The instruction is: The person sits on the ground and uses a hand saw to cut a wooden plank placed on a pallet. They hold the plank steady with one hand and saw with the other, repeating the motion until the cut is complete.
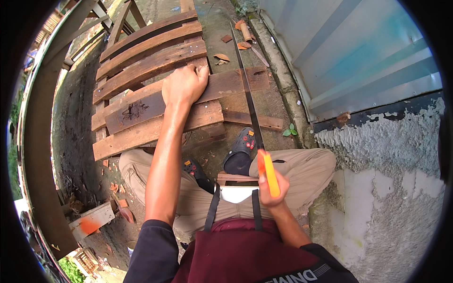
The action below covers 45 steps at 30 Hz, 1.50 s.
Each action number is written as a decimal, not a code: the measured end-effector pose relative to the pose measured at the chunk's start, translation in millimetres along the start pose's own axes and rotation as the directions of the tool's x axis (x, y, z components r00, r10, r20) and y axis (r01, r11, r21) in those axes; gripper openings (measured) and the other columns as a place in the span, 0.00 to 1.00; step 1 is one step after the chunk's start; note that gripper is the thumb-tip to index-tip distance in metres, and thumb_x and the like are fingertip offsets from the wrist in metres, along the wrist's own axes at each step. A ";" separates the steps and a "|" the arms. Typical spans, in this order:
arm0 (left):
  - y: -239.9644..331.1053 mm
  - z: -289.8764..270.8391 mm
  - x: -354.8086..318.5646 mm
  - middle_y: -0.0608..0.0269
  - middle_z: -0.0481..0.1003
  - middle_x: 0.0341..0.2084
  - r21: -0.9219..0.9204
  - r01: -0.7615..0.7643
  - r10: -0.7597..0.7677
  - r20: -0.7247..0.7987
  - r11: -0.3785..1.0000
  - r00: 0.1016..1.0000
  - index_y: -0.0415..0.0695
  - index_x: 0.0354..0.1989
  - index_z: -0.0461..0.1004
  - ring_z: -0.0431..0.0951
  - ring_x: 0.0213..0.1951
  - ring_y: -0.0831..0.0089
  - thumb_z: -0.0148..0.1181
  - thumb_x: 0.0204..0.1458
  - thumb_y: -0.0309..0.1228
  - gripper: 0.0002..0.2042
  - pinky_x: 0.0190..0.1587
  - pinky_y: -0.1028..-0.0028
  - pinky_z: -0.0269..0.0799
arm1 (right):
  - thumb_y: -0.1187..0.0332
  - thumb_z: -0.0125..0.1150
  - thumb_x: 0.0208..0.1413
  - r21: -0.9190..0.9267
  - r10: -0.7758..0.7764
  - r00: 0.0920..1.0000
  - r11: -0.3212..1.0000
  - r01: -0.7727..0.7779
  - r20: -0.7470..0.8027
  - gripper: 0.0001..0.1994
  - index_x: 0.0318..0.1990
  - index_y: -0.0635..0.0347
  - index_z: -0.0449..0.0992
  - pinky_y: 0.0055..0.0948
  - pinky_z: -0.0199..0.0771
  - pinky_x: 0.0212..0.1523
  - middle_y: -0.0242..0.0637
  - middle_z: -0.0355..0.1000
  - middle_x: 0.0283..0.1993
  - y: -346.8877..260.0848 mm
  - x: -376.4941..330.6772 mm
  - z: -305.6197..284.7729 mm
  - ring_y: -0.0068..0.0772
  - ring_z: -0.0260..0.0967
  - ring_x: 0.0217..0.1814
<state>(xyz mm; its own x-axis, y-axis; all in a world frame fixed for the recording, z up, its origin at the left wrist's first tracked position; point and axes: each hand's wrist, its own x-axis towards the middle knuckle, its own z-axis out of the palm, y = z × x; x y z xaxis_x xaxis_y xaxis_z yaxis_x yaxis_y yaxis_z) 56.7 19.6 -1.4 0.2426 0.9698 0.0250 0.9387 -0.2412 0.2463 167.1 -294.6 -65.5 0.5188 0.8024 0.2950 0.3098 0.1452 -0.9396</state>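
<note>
My left hand (185, 86) is closed on a dark, weathered wooden board (224, 88), pressing it onto a slatted wooden pallet (158, 63). The board lies slantwise over the slats, and its right end sticks out past them. In my right hand (276, 191) is a handsaw (252, 109) with an orange and yellow handle, my fingers wrapped round the grip. Its long, thin, dark blade points away from me and crosses the overhanging part of the board, right of my left hand. Whether the teeth have cut into the wood, I cannot tell.
A loose wooden strip (255, 120) lies beneath the board's overhang. A corrugated metal sheet (349, 52) and a rough plastered wall (382, 141) stand close on the right. Wood scraps and dry leaves (221, 57) litter the ground. A wooden frame (42, 141) rises at the left.
</note>
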 end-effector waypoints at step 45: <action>-3.7 -2.4 -5.6 0.39 0.81 0.35 -0.040 0.013 -0.015 -0.045 0.999 0.999 0.45 0.45 0.84 0.82 0.43 0.44 0.46 0.54 0.47 0.24 0.50 0.54 0.76 | 0.71 0.60 0.55 -0.035 -0.021 0.998 0.999 0.023 0.062 0.08 0.30 0.69 0.76 0.31 0.68 0.22 0.40 0.68 0.19 21.5 -58.9 -31.0 0.32 0.69 0.17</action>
<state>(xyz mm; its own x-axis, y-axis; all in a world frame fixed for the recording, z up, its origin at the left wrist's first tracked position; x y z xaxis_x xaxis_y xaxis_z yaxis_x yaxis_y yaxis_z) 51.3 15.1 -0.1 0.2173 0.9740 0.0648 0.9312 -0.2267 0.2856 167.9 -356.7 -97.6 0.4615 0.8338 0.3031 0.3493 0.1433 -0.9260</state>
